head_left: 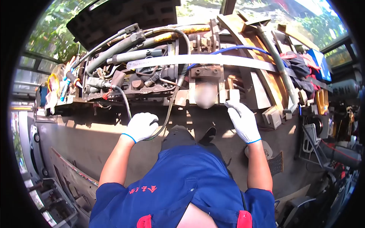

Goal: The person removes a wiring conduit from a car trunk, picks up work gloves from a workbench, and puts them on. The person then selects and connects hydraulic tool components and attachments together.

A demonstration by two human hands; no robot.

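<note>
My left hand (141,126), in a white glove with a blue cuff, is beside a black hose (172,108) that passes behind its fingers. The fingers are curled; whether they grip the hose is hard to see. My right hand (242,121), gloved the same way, has its fingers reaching up to a small pale block (234,95) at the bench's front edge. A long pale strip (205,59) lies across the metal parts on the bench. Beneath it, a grey cylindrical tool (131,56) rests on the left side. A blue hose (243,47) arches over the middle.
An open black case (121,19) stands behind the bench. Wooden boards (266,81), a grey pipe (279,64), dark and red cloth (298,64) and a blue box (320,64) are at the right. A round stool (266,150) stands below my right hand.
</note>
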